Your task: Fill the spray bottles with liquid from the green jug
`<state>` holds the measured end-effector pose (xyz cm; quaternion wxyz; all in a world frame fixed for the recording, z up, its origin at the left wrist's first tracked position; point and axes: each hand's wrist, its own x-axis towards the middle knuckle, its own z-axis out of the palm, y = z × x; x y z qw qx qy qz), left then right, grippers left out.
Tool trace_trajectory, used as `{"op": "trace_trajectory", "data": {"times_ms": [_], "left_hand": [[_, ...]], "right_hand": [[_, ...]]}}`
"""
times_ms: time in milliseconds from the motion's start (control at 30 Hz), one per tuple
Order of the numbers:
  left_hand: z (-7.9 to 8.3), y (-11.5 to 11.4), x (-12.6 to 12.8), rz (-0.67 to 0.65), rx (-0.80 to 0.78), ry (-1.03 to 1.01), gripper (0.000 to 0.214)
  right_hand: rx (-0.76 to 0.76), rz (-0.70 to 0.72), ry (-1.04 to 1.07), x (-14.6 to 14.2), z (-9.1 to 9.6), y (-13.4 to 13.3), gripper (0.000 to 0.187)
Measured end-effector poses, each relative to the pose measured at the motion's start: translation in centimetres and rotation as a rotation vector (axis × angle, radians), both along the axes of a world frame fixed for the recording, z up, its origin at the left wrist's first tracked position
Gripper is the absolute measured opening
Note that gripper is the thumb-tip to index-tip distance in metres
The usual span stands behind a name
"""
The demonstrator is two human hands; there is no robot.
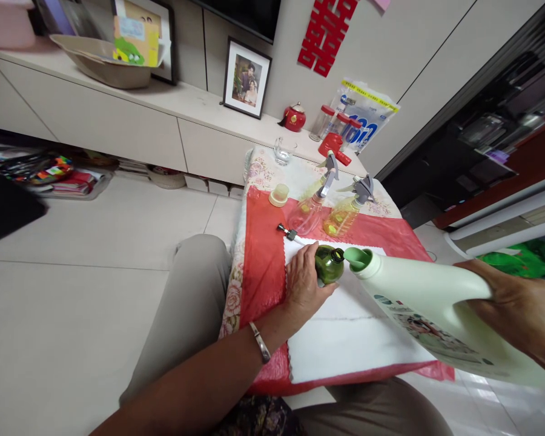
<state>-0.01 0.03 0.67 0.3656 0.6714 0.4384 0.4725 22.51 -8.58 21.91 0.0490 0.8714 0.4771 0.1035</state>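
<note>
My left hand [305, 280] is wrapped round a small dark green bottle [329, 264] that stands open-mouthed on a white cloth [345, 330]. My right hand [515, 309] grips the handle end of a large pale green jug [429, 303], tilted so its open spout [358, 258] sits right beside the small bottle's mouth. A loose spray pump head [287, 232] with its tube lies on the cloth's far corner, apart from the bottle.
Two spray bottles, one pinkish [312, 209] and one yellow [347, 212], stand on the small table's red cover [261, 254] with a pale cap [279, 194] and a glass [283, 151] beyond. My knee [195, 266] is left of the table. A low cabinet [131, 130] runs along the wall.
</note>
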Motion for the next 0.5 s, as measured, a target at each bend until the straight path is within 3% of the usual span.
{"op": "trace_trajectory", "data": {"times_ms": [100,500], "left_hand": [[-0.07,0.01,-0.01,-0.001,0.014,-0.008,0.09],[-0.37,0.02,0.09,0.013,0.04,0.036,0.092]], "right_hand": [[-0.184,-0.109,0.016,-0.57,0.42,0.2,0.041],[-0.298,-0.104,-0.087,-0.59,0.84,-0.09,0.054]]}}
